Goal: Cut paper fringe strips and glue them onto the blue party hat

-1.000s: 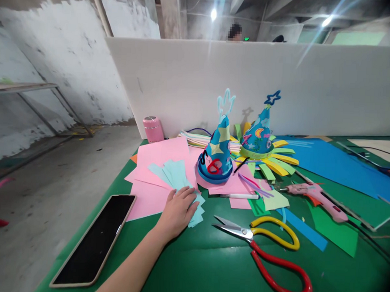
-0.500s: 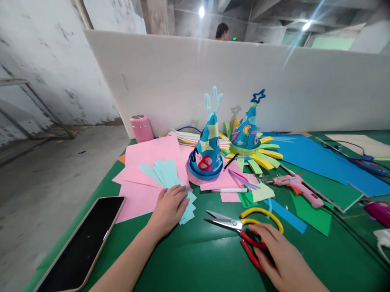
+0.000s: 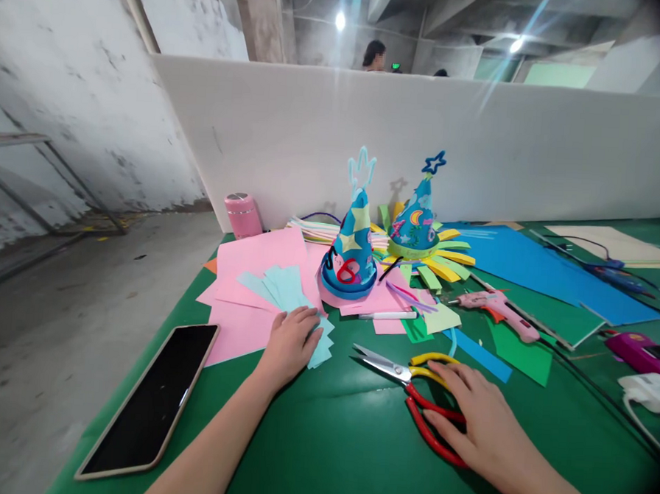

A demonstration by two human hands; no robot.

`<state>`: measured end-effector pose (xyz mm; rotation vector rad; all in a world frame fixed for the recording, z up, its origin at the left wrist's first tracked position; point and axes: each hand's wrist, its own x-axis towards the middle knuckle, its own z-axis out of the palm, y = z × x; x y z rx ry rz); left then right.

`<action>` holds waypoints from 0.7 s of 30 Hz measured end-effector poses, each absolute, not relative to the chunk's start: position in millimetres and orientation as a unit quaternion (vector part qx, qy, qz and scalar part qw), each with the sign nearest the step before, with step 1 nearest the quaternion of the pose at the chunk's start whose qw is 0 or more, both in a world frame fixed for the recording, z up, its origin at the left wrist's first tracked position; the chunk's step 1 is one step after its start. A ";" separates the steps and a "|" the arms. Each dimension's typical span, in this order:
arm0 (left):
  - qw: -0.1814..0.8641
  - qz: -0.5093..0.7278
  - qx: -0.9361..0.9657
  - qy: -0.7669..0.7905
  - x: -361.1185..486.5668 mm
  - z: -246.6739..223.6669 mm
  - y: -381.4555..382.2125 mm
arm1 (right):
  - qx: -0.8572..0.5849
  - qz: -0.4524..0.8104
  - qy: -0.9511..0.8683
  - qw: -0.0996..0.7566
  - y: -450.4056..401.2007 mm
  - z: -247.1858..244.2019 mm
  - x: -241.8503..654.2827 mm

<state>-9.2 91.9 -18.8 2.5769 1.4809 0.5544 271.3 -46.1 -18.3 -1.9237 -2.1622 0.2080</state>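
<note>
My left hand [image 3: 290, 344] lies on a fan of light blue paper strips [image 3: 275, 287], fingers stretched flat and pressing them to the table. Zigzag ends of the strips stick out beyond the fingertips. My right hand [image 3: 479, 413] is over the handles of the scissors [image 3: 393, 368], which have one yellow and one red handle. Its fingers curl over the yellow loop and the thumb crosses the red one. The blades are slightly apart and point left toward the strips. Pink paper [image 3: 242, 331] lies under the left part of the strips.
Two decorated blue cone hats [image 3: 352, 252] stand at the back. A phone [image 3: 150, 400] lies at the left, near a pink bottle [image 3: 243, 217]. A pink glue gun [image 3: 503, 315], a white pen [image 3: 387, 315], blue sheets [image 3: 550, 273] and cables lie to the right. A white panel [image 3: 291, 134] rises behind.
My right hand has shifted on the scissors, its fingers now reaching over the yellow handle. The scissors have turned slightly. My left hand stays on the strips. The view has moved a little.
</note>
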 end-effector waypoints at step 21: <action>0.023 0.161 0.860 0.483 -4.4 -10.9 86.2 | -0.700 -0.096 -0.668 0.233 -41.6 -10.8 342.4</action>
